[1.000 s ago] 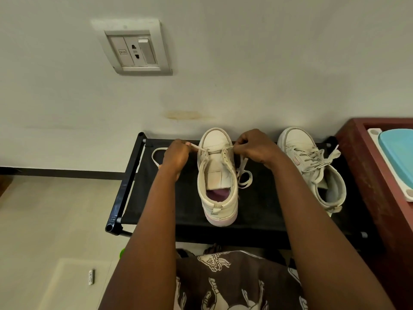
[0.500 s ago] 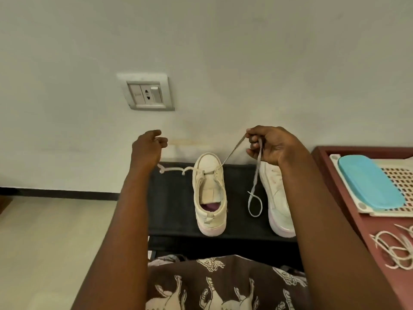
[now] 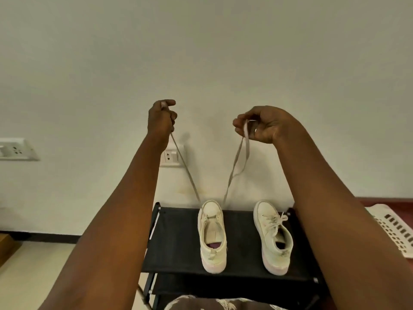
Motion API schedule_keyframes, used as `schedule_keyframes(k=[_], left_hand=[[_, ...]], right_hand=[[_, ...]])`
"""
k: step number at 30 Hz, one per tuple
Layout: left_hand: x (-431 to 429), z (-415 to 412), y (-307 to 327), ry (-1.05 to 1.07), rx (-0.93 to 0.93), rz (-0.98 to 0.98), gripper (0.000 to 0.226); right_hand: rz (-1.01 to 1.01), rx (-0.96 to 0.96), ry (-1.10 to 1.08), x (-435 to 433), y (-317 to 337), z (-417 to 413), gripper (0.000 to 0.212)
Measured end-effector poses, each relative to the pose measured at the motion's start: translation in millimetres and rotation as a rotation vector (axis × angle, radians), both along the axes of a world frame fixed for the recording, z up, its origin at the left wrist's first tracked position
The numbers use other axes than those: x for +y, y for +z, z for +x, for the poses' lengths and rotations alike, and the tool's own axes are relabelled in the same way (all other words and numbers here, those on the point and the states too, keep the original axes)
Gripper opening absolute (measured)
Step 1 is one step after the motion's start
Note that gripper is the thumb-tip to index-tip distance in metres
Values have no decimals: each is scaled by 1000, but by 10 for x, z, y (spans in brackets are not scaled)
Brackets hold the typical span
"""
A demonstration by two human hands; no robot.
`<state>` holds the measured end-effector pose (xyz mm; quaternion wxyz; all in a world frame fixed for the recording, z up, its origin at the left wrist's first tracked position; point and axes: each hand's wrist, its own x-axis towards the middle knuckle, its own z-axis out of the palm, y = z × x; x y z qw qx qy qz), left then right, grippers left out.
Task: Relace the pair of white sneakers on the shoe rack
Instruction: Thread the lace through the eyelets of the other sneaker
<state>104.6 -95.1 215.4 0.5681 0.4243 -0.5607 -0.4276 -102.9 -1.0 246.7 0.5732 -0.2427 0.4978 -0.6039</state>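
On the black fabric-topped shoe rack (image 3: 178,242), two low-top sneakers are set side by side, toes toward the wall. The left white sneaker (image 3: 212,240) is mostly unlaced; the right white sneaker (image 3: 273,240) is laced and tied. A flat white lace (image 3: 192,184) is drawn up from the left sneaker's front eyelets in two strands. One strand is pinched in each of the raised hands, with the left hand (image 3: 161,118) and the right hand (image 3: 263,124) held apart.

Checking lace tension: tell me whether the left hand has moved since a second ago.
Yes. The left hand, gripping the white lace, has risen from beside the half-laced white sneaker on the black shoe rack to above the white wall socket.
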Motion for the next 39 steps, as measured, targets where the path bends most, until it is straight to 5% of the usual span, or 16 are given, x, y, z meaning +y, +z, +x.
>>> schedule_keyframes(k=[5,12,15,23,32,39], left_hand=[[74,-189,317,-91,87,131,28],[132,-333,299,-156,17,164,31],[104,-354,250,-189,-10,115,36],[153,-335,133,-230,63,76,34],[-1,-145,-913,-102,-790,-54,8],[-111,-230,-2298,-266,-1195,132,27]], right_hand=[[-132,71,-10,22,413,144,27],[-165,763,-192,42,503,273,8],[-211,999,-268,16,528,259,26],[-392,742,-373,42,481,332,20],[-137,1019,-378,-217,-742,185,22],[-40,1196,-163,-327,-2093,246,27]])
